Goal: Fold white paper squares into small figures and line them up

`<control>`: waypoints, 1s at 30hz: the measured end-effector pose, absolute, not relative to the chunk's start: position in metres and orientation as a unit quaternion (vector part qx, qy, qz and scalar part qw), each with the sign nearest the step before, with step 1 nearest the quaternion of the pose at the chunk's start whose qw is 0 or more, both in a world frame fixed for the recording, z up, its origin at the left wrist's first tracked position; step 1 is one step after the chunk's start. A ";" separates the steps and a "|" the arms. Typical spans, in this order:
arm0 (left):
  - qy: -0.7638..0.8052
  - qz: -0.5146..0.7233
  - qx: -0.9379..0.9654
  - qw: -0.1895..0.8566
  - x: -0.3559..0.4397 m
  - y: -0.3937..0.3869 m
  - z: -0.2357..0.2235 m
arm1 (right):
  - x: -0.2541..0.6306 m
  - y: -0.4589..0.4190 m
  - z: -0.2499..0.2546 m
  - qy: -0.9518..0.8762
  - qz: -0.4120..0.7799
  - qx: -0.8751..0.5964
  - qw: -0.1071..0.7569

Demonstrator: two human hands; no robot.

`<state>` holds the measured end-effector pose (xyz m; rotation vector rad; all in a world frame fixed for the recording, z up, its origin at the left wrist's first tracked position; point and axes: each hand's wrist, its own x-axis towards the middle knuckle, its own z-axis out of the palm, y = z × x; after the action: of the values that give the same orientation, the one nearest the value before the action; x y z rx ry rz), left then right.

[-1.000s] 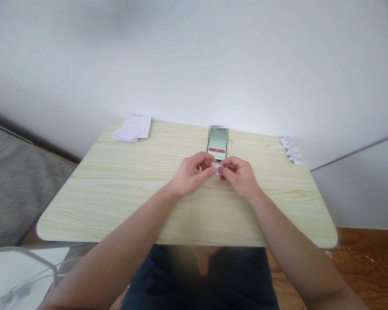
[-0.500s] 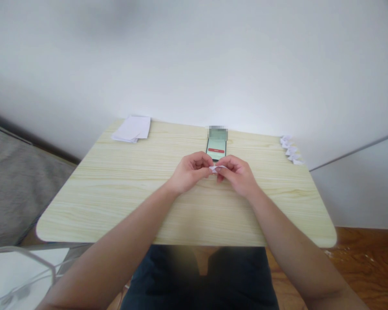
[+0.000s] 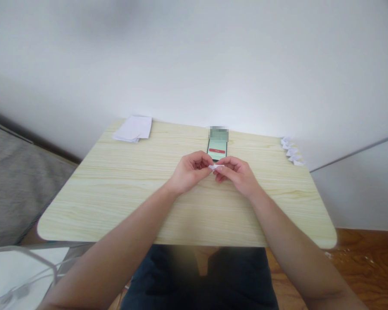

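Observation:
Both hands meet over the middle of a light wooden table [image 3: 116,193]. My left hand [image 3: 190,172] and my right hand [image 3: 239,174] each pinch one small folded piece of white paper [image 3: 216,166] between fingertips, held just above the tabletop. Most of the paper is hidden by the fingers. Right behind the hands lies a phone [image 3: 217,148] with a lit screen and a red bar.
A stack of white paper sheets [image 3: 133,128] sits at the table's far left corner. Several small folded white paper pieces [image 3: 291,151] line the far right edge. A white wall stands behind the table. Grey upholstery [image 3: 16,181] is at left, wooden floor at right.
The fingers have shifted slightly on the small paper, which now sits a little higher between the fingertips. The arms and everything else stay where they were.

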<state>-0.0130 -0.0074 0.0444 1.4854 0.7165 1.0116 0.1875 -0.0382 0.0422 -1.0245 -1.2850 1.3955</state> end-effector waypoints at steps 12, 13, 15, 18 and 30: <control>0.357 0.393 0.718 0.451 -0.014 -0.011 0.052 | 0.186 -0.038 0.041 -0.530 0.533 -0.459 0.473; 0.364 0.385 0.719 0.450 -0.014 -0.011 0.052 | 0.185 -0.039 0.041 -0.533 0.527 -0.460 0.475; 0.378 0.376 0.721 0.443 -0.014 -0.010 0.052 | 0.184 -0.039 0.041 -0.539 0.521 -0.459 0.476; 0.387 0.380 0.720 0.433 -0.014 -0.009 0.051 | 0.184 -0.040 0.040 -0.546 0.520 -0.458 0.471; 0.398 0.393 0.719 0.411 -0.013 -0.009 0.047 | 0.185 -0.040 0.038 -0.586 0.465 -0.471 0.467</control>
<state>-0.0126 -0.0091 0.0468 1.8106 1.0017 0.9896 0.1849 -0.0404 0.0378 -1.1568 -1.4374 1.1405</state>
